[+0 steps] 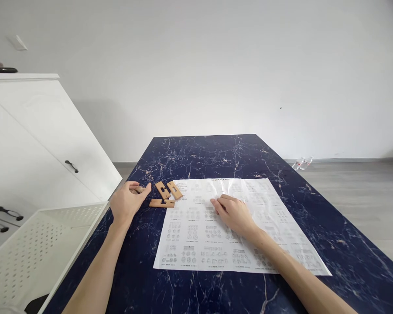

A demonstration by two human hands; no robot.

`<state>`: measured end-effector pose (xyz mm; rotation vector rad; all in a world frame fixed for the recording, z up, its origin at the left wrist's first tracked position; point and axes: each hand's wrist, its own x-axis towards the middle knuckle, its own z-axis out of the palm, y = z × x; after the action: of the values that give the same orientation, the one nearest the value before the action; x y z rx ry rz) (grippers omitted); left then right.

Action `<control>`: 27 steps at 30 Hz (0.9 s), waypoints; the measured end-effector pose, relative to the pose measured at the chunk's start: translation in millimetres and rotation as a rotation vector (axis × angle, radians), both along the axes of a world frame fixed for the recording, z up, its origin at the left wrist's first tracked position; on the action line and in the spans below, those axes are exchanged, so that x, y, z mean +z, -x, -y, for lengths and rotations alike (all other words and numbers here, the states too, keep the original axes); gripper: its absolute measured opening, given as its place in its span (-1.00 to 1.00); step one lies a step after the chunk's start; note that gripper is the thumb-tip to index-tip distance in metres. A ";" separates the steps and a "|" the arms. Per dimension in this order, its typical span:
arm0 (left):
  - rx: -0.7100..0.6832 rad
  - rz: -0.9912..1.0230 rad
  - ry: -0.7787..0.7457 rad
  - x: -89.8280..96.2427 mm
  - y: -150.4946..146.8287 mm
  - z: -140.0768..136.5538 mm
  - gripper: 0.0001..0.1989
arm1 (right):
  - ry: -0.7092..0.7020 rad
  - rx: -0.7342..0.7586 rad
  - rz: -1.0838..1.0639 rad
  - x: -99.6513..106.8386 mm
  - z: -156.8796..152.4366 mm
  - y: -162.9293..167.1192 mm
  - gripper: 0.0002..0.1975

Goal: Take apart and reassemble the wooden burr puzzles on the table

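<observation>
At the left edge of the paper, my left hand point(129, 200) is closed around a small wooden puzzle piece point(138, 189), mostly hidden by the fingers. Just right of that hand lie three flat wooden puzzle pieces with cut-out slots: one point(162, 190) slanted, one point(175, 190) beside it partly over the paper's corner, and one point(158, 203) lying crosswise in front. My right hand point(234, 211) rests on the large printed sheet point(196, 222), its fingers curled in and nothing visible in them. Rows of small diagrams and text cover the sheet, too fine to read.
The table point(203, 157) has a dark blue marbled top and reaches toward a white wall. On the left stand a white cabinet point(35, 131) with black handles and a perforated white bin point(29, 244). Clear plastic bottles point(302, 163) lie on the floor at right.
</observation>
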<state>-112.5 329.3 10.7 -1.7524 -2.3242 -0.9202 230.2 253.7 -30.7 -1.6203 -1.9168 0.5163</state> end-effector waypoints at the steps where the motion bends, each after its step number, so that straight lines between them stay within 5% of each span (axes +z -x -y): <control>1: 0.004 0.013 -0.017 2.1 -0.4 0.6 -0.54 | -0.002 0.000 0.000 -0.2 -0.3 0.2 -0.45; 6: -0.154 0.001 -0.139 9.0 -21.7 12.9 -0.56 | -0.008 -0.006 -0.017 -2.0 -1.2 1.0 -0.46; 13: -0.849 -0.031 -0.184 5.4 -111.4 47.4 -0.50 | 0.058 -0.049 -0.163 0.9 -4.1 -2.0 -0.46; 20: -1.007 0.006 -0.125 -10.9 -173.3 54.6 -0.54 | 0.064 -0.152 -0.401 6.4 -13.7 -12.7 -0.42; 27: -1.116 -0.011 0.028 -9.1 -177.8 52.8 -0.25 | 0.053 -0.173 -0.467 4.0 -16.2 -14.3 -0.41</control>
<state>65.3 276.5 1.6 -3.0484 -1.1807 -0.9090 244.6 269.9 -26.6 -1.5166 -1.4181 0.7971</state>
